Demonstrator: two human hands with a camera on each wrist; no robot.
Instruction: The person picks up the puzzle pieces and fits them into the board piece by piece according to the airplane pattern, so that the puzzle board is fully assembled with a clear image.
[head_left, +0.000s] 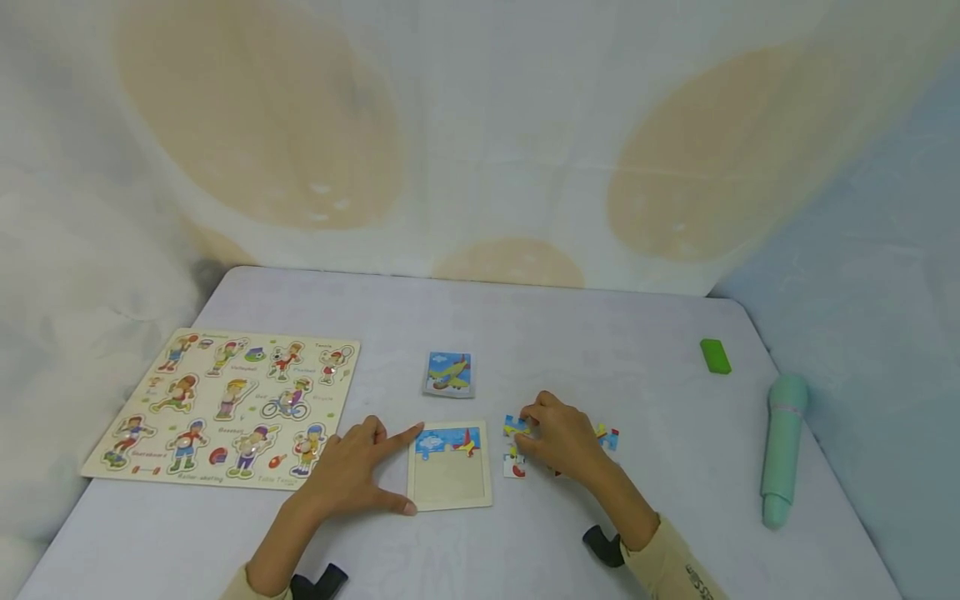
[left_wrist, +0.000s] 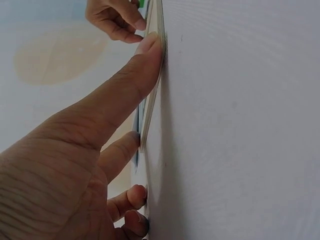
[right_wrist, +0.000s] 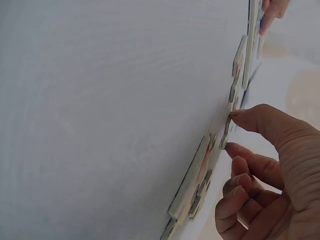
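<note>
A square wooden puzzle tray [head_left: 450, 485] lies mid-table, its top part filled with joined blue pieces [head_left: 438, 440] showing part of a red and yellow plane. My left hand [head_left: 345, 473] steadies the tray from the left, with thumb and index finger spread straight to its two left corners. To the right, my right hand [head_left: 562, 437] pinches a puzzle piece [right_wrist: 227, 129] at its edges between thumb and index finger, close over the table. Loose puzzle pieces [head_left: 514, 467] lie around that hand; more pieces [head_left: 612, 439] show beyond it, partly hidden by it.
Behind the tray sits a small square stack with a yellow plane picture [head_left: 448, 372]. A large sports-figure puzzle board [head_left: 247, 387] covers the left side. At the right are a green block [head_left: 716, 356] and a mint-green cylindrical object [head_left: 783, 454] near the table edge.
</note>
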